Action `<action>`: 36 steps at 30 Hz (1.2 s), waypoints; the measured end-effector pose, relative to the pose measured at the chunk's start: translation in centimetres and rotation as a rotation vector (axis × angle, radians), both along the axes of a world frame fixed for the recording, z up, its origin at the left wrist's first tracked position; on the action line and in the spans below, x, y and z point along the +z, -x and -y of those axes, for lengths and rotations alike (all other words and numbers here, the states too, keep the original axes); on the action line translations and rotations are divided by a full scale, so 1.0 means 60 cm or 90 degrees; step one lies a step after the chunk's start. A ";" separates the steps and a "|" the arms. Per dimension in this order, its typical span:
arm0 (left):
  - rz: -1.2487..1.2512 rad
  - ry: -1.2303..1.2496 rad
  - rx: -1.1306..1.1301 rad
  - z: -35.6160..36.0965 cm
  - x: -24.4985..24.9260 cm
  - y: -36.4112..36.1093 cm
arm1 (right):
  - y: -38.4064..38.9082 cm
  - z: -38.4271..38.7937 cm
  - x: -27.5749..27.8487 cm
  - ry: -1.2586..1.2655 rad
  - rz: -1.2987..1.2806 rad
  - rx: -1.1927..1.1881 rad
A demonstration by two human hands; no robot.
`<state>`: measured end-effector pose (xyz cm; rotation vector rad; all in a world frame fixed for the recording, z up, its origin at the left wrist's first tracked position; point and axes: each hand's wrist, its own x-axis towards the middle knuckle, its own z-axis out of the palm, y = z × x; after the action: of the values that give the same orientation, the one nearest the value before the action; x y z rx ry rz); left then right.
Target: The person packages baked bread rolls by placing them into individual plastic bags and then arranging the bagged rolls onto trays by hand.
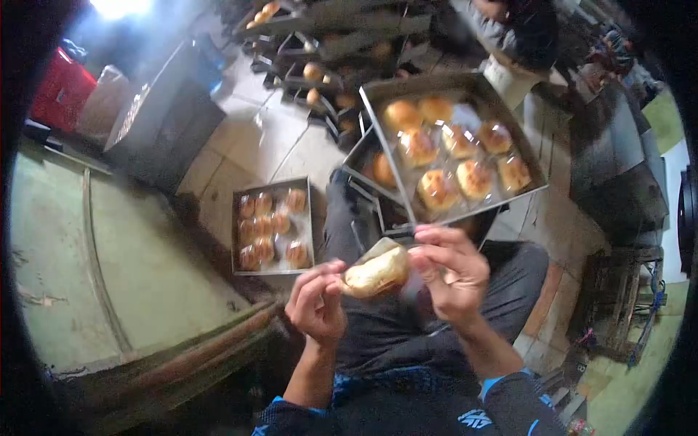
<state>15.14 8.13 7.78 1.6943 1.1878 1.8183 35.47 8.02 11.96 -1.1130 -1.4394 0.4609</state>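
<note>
A bread roll point(372, 277) is held up over my lap, its pale side and a browned edge showing. A thin, dull-coloured sheet or wrapper point(384, 248) stands along its upper edge. My left hand point(317, 301) pinches the roll's left end between thumb and fingers. At its right end, my right hand point(452, 275) is closed on the roll with bent fingers, just below the near corner of a metal tray point(536, 183). That tray holds several glossy golden buns point(439, 190), some under shiny clear wrapping.
On the tiled floor to the left lies a smaller tray point(311, 218) of wrapped brown buns point(263, 224). Dark stacked trays point(342, 94) with buns stand ahead. A pale green tabletop point(160, 254) is at left, a wooden stool point(618, 298) at right. Another person point(527, 33) is at the top.
</note>
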 end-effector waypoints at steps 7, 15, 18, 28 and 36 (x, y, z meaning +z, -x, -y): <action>-0.293 -0.026 0.084 -0.036 -0.101 0.084 | 0.039 -0.039 -0.154 0.175 -0.155 0.121; -0.196 0.001 0.031 -0.042 -0.123 0.055 | 0.064 -0.080 -0.184 -0.088 0.085 0.095; -0.074 0.107 0.123 -0.090 -0.124 0.042 | 0.089 -0.149 -0.162 0.008 0.012 -0.015; -0.203 0.322 0.083 0.134 -0.152 0.096 | 0.093 0.095 -0.264 0.455 0.017 -0.045; 0.104 0.471 0.048 0.042 -0.049 0.085 | 0.040 -0.007 -0.113 0.128 0.220 0.192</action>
<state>10.04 5.61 4.86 1.0698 1.5987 1.2712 33.05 8.44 5.17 -1.1797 -1.9115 0.6610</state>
